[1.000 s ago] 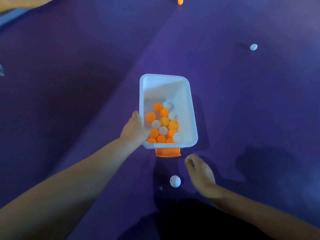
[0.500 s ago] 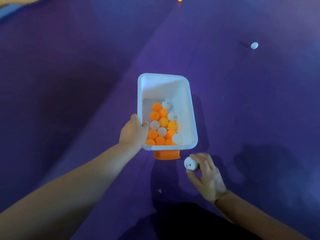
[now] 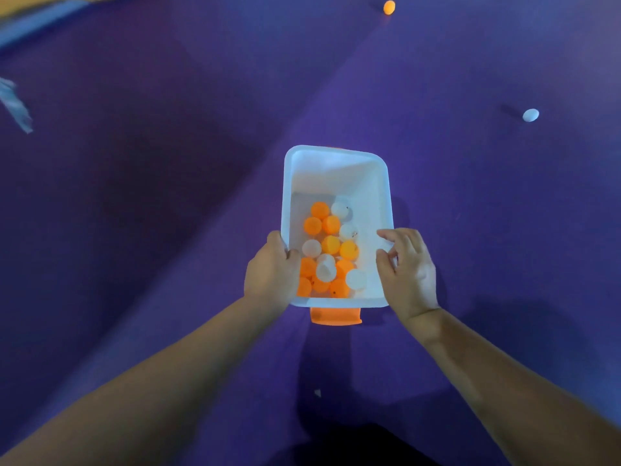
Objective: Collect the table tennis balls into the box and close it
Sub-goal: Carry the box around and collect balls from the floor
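An open white plastic box [image 3: 336,159] with an orange latch [image 3: 336,316] on its near end sits on the purple surface. Several orange and white table tennis balls [image 3: 331,245] lie heaped in its near half; one white ball [image 3: 326,270] on the heap looks blurred. My left hand [image 3: 272,274] grips the box's left rim, thumb inside. My right hand [image 3: 408,274] hovers at the right rim with fingers spread and nothing in it. A loose white ball [image 3: 530,115] lies far right, and a loose orange ball [image 3: 389,7] lies at the top. No lid is in view.
The purple surface [image 3: 470,213] spreads all round the box. A small white scrap [image 3: 317,393] lies near me between my forearms. A blurred grey object [image 3: 16,105] shows at the left edge. A pale strip [image 3: 40,18] crosses the top left corner.
My right hand picked up the white ball lying in front of the box, carried it to the right rim and let it go; the hand is now empty. My left hand kept its hold.
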`<action>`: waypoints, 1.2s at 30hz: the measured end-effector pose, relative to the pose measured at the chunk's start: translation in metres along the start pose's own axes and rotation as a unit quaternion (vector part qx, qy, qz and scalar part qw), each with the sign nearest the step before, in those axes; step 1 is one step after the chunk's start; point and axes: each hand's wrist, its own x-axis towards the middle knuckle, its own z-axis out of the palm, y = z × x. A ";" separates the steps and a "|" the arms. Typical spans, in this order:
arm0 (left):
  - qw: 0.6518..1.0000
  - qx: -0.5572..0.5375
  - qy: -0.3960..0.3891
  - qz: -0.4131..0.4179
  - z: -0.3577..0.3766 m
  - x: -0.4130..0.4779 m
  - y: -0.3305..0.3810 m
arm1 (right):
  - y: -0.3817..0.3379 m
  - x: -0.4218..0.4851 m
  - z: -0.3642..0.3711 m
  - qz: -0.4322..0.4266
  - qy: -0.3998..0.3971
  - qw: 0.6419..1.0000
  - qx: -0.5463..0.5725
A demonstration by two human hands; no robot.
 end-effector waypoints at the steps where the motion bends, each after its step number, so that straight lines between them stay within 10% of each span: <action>1: 1.000 0.005 0.003 -0.008 -0.007 -0.001 0.001 | -0.005 0.005 0.000 -0.010 -0.010 1.000 -0.001; 11: 0.996 0.053 0.006 -0.068 -0.129 -0.037 0.074 | -0.098 0.059 -0.081 -0.033 -0.074 0.996 -0.021; 36: 0.991 0.015 -0.012 -0.130 -0.411 -0.243 0.518 | -0.269 0.252 -0.593 -0.036 -0.197 0.979 -0.020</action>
